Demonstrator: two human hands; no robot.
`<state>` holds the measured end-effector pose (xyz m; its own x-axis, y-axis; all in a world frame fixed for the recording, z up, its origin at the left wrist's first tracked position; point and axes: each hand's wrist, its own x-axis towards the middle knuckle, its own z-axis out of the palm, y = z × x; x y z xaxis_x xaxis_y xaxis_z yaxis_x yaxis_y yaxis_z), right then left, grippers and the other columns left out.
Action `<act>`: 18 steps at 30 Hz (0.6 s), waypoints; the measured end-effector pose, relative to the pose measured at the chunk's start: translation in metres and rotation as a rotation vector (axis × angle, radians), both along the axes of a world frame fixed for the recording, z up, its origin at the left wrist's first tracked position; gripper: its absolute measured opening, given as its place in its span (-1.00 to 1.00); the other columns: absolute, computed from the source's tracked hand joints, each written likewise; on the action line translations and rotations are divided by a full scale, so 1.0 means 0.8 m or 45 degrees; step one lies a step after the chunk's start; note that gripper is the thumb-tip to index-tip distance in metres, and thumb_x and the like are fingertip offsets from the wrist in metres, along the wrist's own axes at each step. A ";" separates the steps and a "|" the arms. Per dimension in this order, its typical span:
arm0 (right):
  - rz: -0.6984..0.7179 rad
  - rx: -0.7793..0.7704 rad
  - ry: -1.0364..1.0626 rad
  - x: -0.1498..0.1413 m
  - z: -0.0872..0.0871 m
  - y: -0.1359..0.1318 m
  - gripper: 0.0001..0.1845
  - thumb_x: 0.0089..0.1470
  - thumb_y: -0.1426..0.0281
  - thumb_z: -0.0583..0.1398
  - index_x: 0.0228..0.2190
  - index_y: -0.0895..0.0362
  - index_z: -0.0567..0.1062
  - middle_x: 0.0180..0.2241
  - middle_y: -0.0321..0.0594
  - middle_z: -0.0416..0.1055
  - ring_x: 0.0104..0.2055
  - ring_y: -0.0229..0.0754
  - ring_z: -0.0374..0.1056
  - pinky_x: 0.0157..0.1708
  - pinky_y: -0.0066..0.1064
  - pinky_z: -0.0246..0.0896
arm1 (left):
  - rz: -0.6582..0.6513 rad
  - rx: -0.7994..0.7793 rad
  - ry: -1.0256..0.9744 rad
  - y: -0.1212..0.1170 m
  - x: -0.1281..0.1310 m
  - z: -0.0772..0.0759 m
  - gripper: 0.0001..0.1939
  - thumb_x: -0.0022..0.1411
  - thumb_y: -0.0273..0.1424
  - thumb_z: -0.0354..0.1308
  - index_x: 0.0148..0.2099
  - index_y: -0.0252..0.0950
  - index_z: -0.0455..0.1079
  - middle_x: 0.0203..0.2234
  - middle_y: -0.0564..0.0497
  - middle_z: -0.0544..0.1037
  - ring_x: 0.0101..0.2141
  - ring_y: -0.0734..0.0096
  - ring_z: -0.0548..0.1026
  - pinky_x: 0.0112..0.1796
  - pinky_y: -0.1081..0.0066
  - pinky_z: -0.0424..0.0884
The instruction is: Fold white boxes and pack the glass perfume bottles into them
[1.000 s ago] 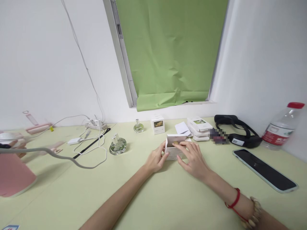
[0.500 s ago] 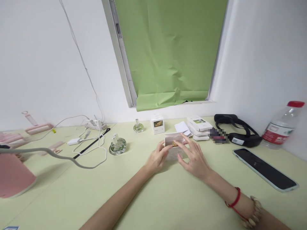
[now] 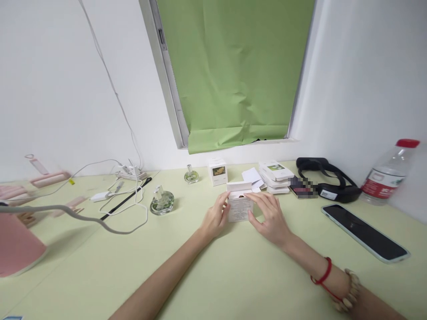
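Observation:
A small white carton (image 3: 240, 210) with fine print on its near face stands upright on the desk between my hands. Its back flap sticks up at the open top, where a small dark spot shows; most of the inside is hidden. My left hand (image 3: 215, 215) holds the carton's left side, fingers bent at the upper corner. Fingers of my right hand (image 3: 271, 218) rest over the top right edge, with the thumb against the right side. Behind the carton stands another white carton (image 3: 218, 172) with a picture on it. Loose white papers (image 3: 252, 178) lie behind my right hand.
Two glass perfume bottles, a larger one (image 3: 162, 202) and a smaller one (image 3: 191, 175), stand left. Stacked flat white boxes (image 3: 275, 172), a black headset (image 3: 338, 192), a water bottle (image 3: 387, 175) and a phone (image 3: 365, 232) are right. Cables (image 3: 133, 202) and a pink container (image 3: 20, 244) occupy the left.
My right fingers have drawn back from over the carton's opening to its top right edge. The golden item seen inside before is now mostly out of sight, and the back flap stands more visible.

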<state>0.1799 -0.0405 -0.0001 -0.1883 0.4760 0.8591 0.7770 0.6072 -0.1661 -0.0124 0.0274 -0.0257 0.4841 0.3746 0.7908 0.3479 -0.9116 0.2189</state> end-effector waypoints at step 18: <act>0.049 0.069 0.242 -0.002 -0.002 -0.001 -0.53 0.01 0.47 0.11 0.00 0.13 0.20 0.01 -0.11 0.17 0.10 -0.11 0.06 0.07 -0.19 -0.04 | 0.169 0.077 0.099 -0.008 0.001 0.010 -0.64 0.29 -0.55 -0.19 0.10 -0.24 0.11 0.07 -0.13 0.12 -0.09 0.45 0.33 -0.35 0.58 0.39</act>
<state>0.1784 -0.0413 -0.0018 -0.0377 0.4239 0.9049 0.7107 0.6480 -0.2739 -0.0117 0.0212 -0.0173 0.4942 0.3924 0.7758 0.4800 -0.8672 0.1328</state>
